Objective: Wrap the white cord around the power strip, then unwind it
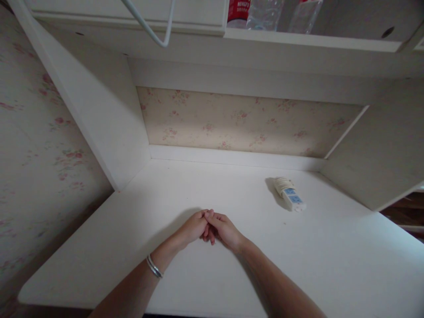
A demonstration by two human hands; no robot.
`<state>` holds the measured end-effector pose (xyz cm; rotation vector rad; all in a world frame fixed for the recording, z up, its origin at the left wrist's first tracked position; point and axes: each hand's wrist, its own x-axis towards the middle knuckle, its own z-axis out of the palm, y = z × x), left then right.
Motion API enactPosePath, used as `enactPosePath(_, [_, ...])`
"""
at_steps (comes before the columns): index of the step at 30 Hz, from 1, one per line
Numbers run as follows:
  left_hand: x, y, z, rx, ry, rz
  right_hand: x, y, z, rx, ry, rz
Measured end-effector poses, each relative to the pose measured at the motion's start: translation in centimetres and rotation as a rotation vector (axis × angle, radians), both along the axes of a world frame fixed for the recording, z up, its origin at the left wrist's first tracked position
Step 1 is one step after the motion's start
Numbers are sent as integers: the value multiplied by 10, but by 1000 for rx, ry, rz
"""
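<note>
My left hand (194,226) and my right hand (225,229) are clasped together over the white desk (212,274). Their curled fingers press against each other around the middle, and no object shows between them. A silver bangle (154,266) circles my left wrist. Off to the right of both hands, apart from them, lies a white power strip (293,198) with blue socket faces. Its white cord (282,184) is wound around the far end.
An overhead shelf (311,40) holds a red-labelled bottle (238,11) and clear plastic packaging (265,15). From the upper left hangs a pale curved rod (149,31). White side panels (102,101) flank the desk, with floral wallpaper (241,121) behind.
</note>
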<state>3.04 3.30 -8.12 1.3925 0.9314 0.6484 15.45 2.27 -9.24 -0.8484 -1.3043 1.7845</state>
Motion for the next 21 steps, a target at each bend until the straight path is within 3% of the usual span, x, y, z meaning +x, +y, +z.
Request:
enactPosePath(9, [-1,-4,6,-43,-43,29,4,-7,6,90,39,12])
enactPosePath(14, [-5,-4,12,-81,-10,-23,18,-5,21,211,-73,-51])
enactPosePath(17, [-7,-5,14,-129,-38,-8,54,10,39,284,-309,-268])
enactPosePath(21, [-6,-7,15,-108,27,8,139,42,63,344,-858,-569])
